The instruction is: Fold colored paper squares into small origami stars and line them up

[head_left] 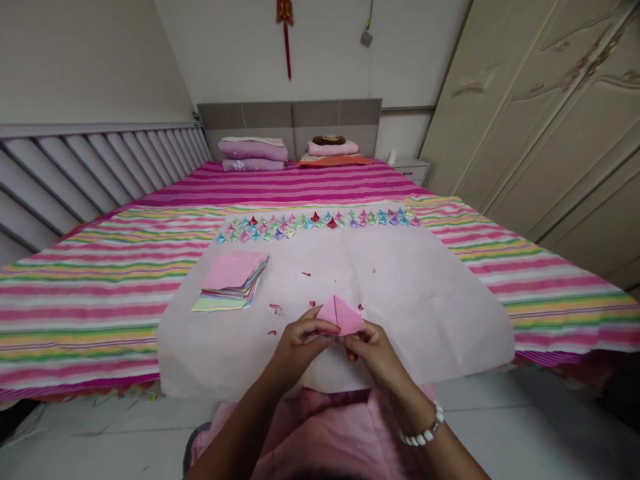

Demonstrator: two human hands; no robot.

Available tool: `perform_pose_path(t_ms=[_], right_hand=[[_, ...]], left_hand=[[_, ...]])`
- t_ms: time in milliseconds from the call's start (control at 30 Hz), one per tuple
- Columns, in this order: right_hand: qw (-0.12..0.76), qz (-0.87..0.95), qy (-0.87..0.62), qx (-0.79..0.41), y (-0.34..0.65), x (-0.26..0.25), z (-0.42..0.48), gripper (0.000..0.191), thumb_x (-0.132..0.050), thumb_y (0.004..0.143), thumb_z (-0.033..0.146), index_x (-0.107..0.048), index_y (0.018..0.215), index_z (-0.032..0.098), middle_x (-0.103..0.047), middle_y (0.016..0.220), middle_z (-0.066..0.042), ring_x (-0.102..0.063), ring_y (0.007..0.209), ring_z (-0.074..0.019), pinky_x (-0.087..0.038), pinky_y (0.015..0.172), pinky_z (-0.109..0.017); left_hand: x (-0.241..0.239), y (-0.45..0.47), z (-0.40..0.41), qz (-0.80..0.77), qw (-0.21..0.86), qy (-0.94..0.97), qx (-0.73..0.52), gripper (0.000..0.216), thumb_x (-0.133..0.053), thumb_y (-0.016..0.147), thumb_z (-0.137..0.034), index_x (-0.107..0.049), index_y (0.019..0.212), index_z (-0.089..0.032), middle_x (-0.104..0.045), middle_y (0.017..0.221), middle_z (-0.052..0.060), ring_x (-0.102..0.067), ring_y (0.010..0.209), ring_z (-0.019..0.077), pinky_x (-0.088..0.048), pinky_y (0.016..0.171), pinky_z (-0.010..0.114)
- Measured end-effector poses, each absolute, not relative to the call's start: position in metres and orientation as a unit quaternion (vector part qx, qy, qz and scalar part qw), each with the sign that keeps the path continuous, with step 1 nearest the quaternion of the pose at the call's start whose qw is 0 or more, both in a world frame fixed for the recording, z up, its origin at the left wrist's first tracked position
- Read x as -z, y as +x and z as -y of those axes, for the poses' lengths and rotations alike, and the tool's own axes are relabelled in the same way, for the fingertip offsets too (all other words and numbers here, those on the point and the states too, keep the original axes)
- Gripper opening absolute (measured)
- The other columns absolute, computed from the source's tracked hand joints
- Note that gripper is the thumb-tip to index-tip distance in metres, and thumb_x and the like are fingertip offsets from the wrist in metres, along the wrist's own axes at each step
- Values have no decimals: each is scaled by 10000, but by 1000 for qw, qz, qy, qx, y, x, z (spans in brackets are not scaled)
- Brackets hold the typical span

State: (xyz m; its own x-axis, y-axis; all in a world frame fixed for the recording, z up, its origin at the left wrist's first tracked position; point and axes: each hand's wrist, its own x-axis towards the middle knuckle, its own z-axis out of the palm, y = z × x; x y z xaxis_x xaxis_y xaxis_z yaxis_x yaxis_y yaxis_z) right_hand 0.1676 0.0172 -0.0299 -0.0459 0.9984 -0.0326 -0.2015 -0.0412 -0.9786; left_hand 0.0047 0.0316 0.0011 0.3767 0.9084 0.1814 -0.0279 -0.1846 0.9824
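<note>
A pink sheet of origami paper (345, 315), folded to a point at the top with a crease down its middle, is held up between both hands. My left hand (303, 340) pinches its lower left side, fingers across the front and thumb below. On the lower right, my right hand (369, 347) grips the paper's edge between thumb and fingers. To the left lies a stack of coloured square paper (235, 272), pink on top. Farther back, rows of small folded paper pieces (315, 220) in many colours stretch across the pale sheet (425, 287).
Small red scraps (275, 309) lie scattered around the hands. The pale sheet rests on a bed with a striped cover (90, 287). Folded bedding (255, 150) sits by the headboard (335, 120). A wardrobe (550, 120) stands at the right, and a slatted rail (100, 167) runs along the left.
</note>
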Motion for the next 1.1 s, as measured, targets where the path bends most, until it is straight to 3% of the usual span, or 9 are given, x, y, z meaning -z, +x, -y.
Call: perform_pose_path(t_ms=[167,467,633,900,1100], right_hand=[[516,459,-453,-564,167,27,-15,129,-724,617,283,-669,651,172,-480,448,52,-392,418,-87,-330,433,-229],[476,486,-442,-585,164,31,-14,269,-765,622,400,-650,654,160,-426,460,72,-366,417,-69,-292,432,-218],[465,487,-439,-595,163,29,-12,312,-772,613,436,-630,637,160,-453,454,70,-383,411,-72,-293,442,-224],[466,487,-459,-579,166,26,-11,452,-617,773,529,-555,510,166,-525,436,16,-437,434,-96,-323,496,-242],[469,470,-444,-603,166,29,-10,454,-563,802,558,-564,559,175,-540,438,12,-427,425,-102,-316,485,-243]], left_hand=[[-3,0,-31,-375,539,629,-416,121,-632,745,-197,-731,816,-196,-704,861,42,-624,841,183,-474,786,298],[-8,-1,-34,-394,551,621,-393,194,-656,757,-271,-745,906,-184,-723,796,29,-617,733,167,-466,675,253],[-7,0,-34,-405,540,619,-401,193,-651,762,-276,-750,901,-185,-724,800,30,-616,758,176,-464,709,260],[-14,-2,-32,-398,571,603,-390,247,-629,778,-310,-737,949,-167,-726,803,32,-627,773,195,-470,719,288],[-8,-4,-34,-409,560,602,-396,250,-623,758,-273,-735,971,-204,-738,877,45,-633,823,199,-480,780,311]])
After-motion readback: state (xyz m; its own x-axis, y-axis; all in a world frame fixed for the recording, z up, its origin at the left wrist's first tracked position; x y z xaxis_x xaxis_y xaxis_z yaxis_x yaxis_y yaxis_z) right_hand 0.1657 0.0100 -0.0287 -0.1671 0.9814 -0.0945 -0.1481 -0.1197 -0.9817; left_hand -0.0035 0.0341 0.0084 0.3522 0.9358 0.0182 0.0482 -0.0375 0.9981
